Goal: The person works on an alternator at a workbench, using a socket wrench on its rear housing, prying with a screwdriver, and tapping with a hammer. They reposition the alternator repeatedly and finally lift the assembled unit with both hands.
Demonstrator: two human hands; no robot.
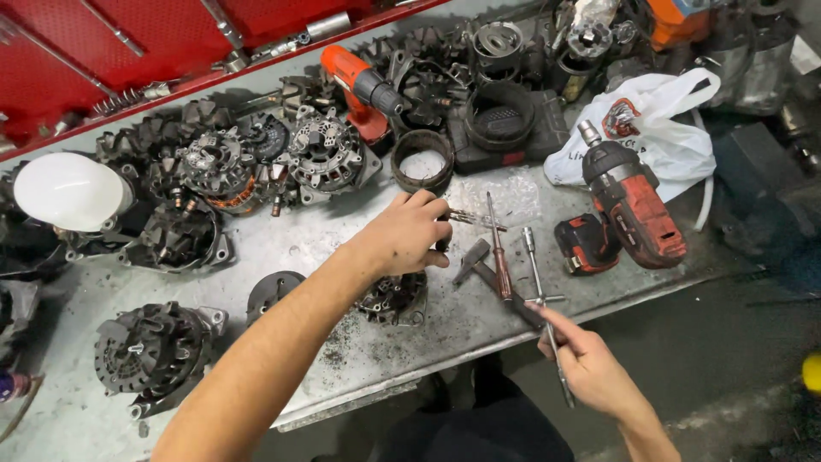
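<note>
The left hand [410, 233] reaches out over the metal workbench [359, 359], fingers curled around a thin metal pin or small tool [472, 219] whose tip sticks out to the right of the knuckles; the grasp looks closed on it, though what the palm hides cannot be told. Straight below that hand, toward the bench's near edge, sits a small dark alternator part [395, 299], partly covered by the wrist.

The right hand [590, 368] hangs off the near edge of the bench, clenched on the lower end of a long slim T-handled wrench [540, 295]. The wrench's long axis runs from this hand up and slightly left onto the bench, its cross-bar just beside the bench edge. Beside it on the left lie a red-handled screwdriver [498, 248] and a hammer [483, 265], both roughly parallel to the wrench.

The alternator part lies left of the wrench and nearer the left hand than the right. Right of the wrench stands a red cordless impact driver [637, 210]; behind the left hand, farther up the bench, rest a metal ring [422, 159] and a row of alternators [256, 162].
</note>
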